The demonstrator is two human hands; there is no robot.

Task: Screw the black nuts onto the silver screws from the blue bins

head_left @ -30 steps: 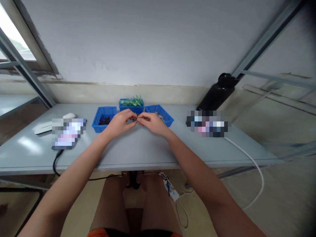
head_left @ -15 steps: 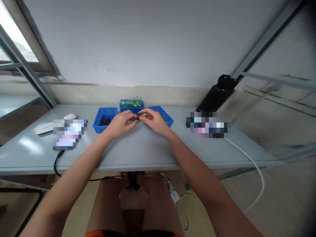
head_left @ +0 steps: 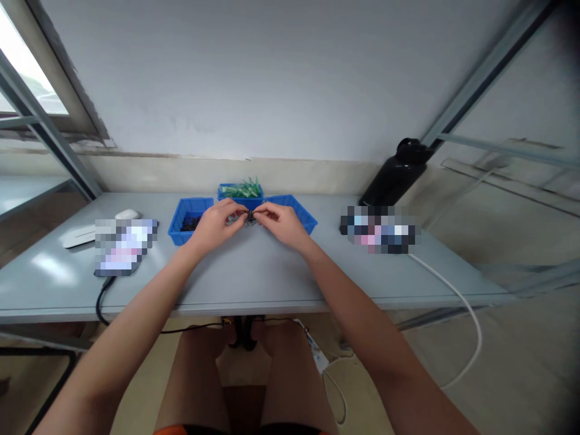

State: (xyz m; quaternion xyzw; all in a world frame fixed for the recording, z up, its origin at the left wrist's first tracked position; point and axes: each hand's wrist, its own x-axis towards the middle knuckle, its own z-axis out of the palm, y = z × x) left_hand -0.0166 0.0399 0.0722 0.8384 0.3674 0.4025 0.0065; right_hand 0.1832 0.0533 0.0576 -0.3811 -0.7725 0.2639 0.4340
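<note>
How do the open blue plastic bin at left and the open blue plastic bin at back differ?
Contents: the left blue plastic bin holds dark pieces; the back blue plastic bin holds slender green pieces.
Fill: the left bin's pieces lie below its rim; the back bin's rise above it.
Position: the left bin sits nearer the front of the grey table; the back bin, nearer the wall.
Shared: both are blue, open-topped and on that table.
</note>
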